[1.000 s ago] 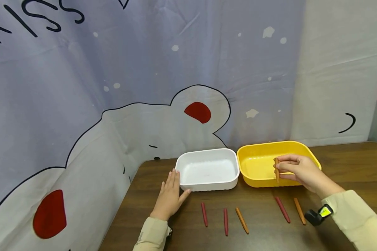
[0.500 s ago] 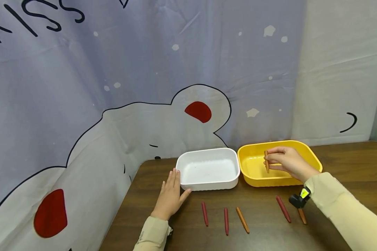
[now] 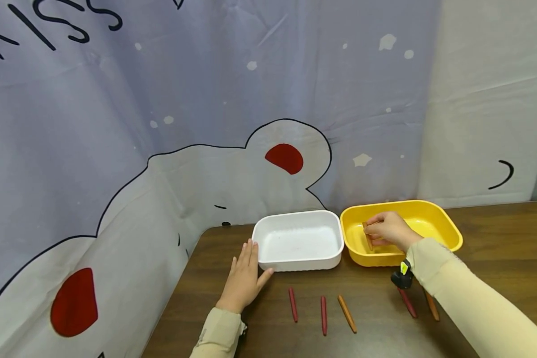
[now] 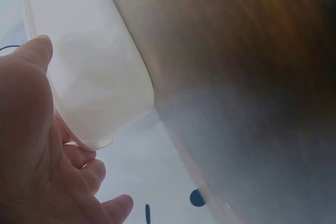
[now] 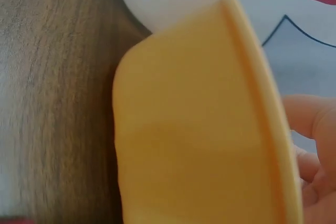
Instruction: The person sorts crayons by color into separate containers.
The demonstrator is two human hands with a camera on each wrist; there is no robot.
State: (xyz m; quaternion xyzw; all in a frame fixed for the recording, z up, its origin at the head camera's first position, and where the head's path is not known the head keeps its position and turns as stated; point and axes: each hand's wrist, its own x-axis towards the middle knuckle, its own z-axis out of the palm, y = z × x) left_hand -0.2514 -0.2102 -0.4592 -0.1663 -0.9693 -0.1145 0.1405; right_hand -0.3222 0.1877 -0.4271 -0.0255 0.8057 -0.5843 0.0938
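My right hand is inside the yellow bin, pinching an orange crayon upright near the bin's left end. In the right wrist view the bin's wall covers most of the scene, and the crayon is hidden behind it. My left hand rests against the left front corner of the white bin, fingers straight along its side. From the left wrist, the thumb shows at the bin's rim and the other fingers about its corner.
On the wooden table in front of the white bin lie two red crayons, one left and one middle, and an orange crayon. Another red crayon and orange crayon lie partly under the right forearm. A printed curtain hangs behind.
My right hand has moved left and down into the yellow bin with the orange crayon, its forearm now covering part of two crayons. My left hand has stayed at the white bin.
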